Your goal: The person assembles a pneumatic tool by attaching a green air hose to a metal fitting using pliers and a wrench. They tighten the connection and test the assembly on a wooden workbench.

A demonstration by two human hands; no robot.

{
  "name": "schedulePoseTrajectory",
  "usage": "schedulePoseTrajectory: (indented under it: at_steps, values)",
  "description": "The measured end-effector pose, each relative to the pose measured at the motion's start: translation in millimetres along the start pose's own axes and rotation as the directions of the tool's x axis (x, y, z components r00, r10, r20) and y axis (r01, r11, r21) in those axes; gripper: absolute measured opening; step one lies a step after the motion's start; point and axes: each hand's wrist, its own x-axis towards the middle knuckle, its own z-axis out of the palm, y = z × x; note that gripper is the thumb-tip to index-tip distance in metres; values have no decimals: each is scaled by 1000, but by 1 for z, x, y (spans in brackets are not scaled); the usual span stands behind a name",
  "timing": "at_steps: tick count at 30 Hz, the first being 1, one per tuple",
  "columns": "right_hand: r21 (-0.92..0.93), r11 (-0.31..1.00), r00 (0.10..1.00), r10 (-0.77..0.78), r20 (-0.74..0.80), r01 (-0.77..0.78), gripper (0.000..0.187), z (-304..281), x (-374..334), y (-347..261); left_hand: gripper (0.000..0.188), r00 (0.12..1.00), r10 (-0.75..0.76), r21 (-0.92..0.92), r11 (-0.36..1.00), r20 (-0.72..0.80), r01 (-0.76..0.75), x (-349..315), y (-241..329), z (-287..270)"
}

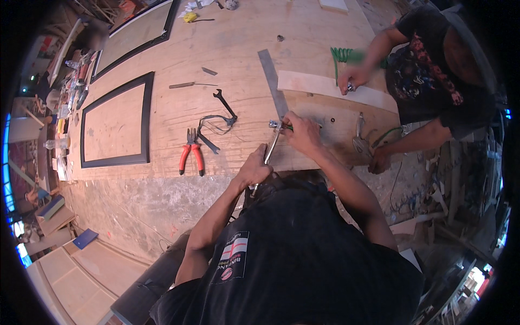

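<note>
My left hand point(255, 169) is closed round the shaft of a long silver wrench-like tool point(272, 149) at the table's near edge. Its wider head point(274, 124) points away from me over the wood. Beside that head, my right hand point(304, 134) is closed on a small green piece point(288, 128), perhaps a hose end; the fingers hide most of it. A flat grey metal strip point(272, 81) lies just beyond my right hand. To the left on the table rest red-handled pliers point(192, 154), a dark open-end wrench point(225, 104) and a loose bundle of thin cord point(211, 127).
At the right, a co-worker's hand point(352, 80) holds a small metal part near a coiled green hose point(346, 54). Their other hand point(380, 160) is by a silver tool point(359, 138). A white board point(330, 89), black frames point(147, 119) and a thin screwdriver-like tool point(184, 85) lie on the tabletop.
</note>
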Motion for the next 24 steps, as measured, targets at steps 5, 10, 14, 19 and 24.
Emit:
schedulePoseTrajectory:
  at_steps: [5, 10, 14, 19, 24]
  values:
    - [459, 877, 942, -20, 335, -145, 28, 6, 16, 41, 40, 1000, 17, 16, 1000, -3, -17, -2, 2, 0]
    - [383, 913, 924, -18, 382, -140, 23, 0, 19, 41, 39, 1000, 13, -11, 1000, 14, -13, -4, 3, 1]
    - [245, 968, 975, -10, 222, -46, 20, -5, 12, 25, 39, 999, 46, -35, 998, -18, -46, -2, -7, 5]
    - [470, 878, 979, -1, 203, -96, 20, 6, 8, 35, 39, 1000, 26, -40, 999, -2, -26, -3, 2, 0]
    - [532, 796, 890, 17, 456, -288, 19, -11, 11, 24, 40, 1000, 2, -35, 999, 9, -2, -6, 2, 1]
